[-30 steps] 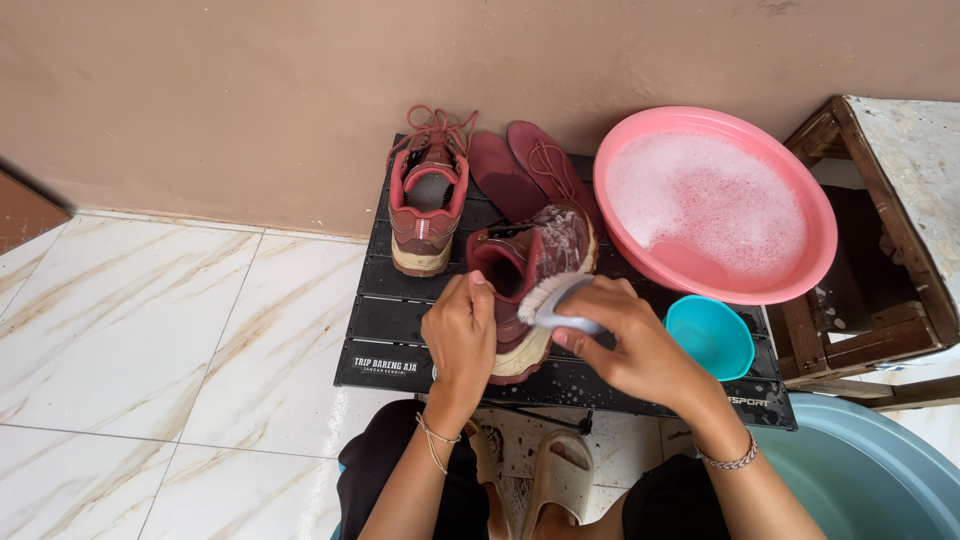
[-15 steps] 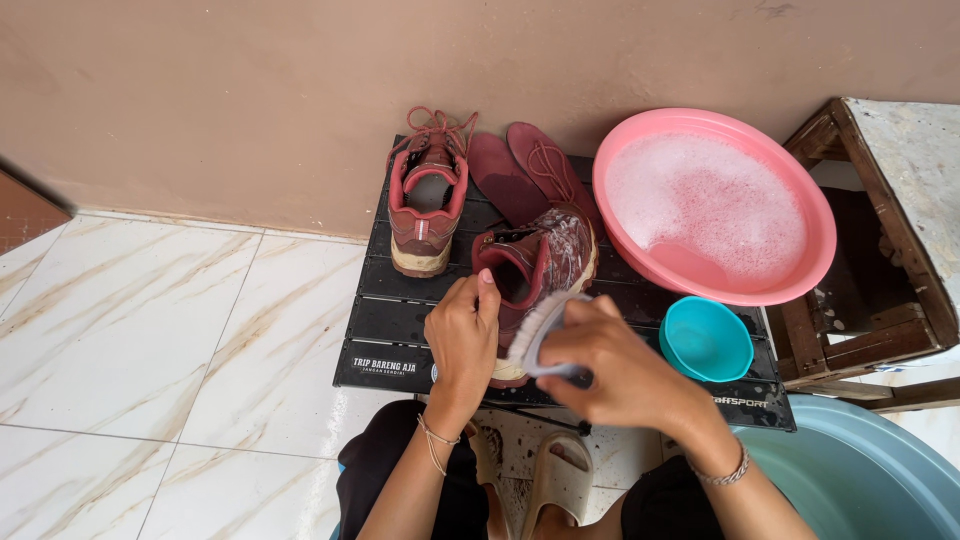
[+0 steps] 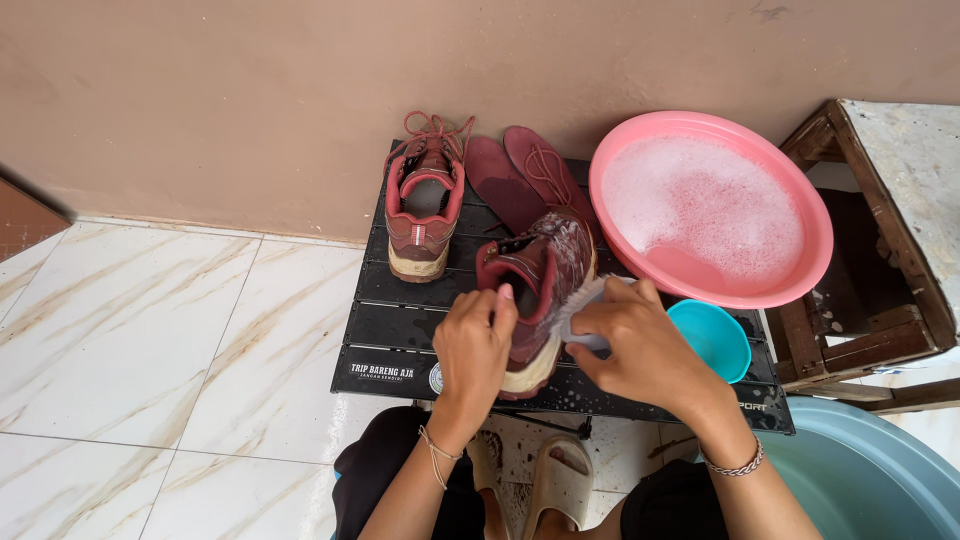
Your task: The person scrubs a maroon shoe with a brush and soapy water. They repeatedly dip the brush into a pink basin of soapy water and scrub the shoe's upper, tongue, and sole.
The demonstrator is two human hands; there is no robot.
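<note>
A soapy maroon shoe (image 3: 545, 270) lies on a low black slatted table (image 3: 400, 325). My left hand (image 3: 473, 350) grips its heel end, thumb at the collar. A white scrub brush (image 3: 580, 305) is held in my right hand (image 3: 640, 345), pressed against the shoe's right side. The second maroon shoe (image 3: 425, 205) stands upright at the table's back left. Two maroon insoles (image 3: 520, 180) lie beside it with a lace on them.
A pink basin (image 3: 800, 215) of foamy water sits at the table's right, a small teal bowl (image 3: 715, 340) in front of it. A wooden crate-like stand (image 3: 880, 240) is at far right, a blue tub (image 3: 870, 480) at bottom right. Brown wall behind, marble tiles left.
My right hand with the brush has slid down along the shoe's side and back up toward its middle. My left hand stays on the heel.
</note>
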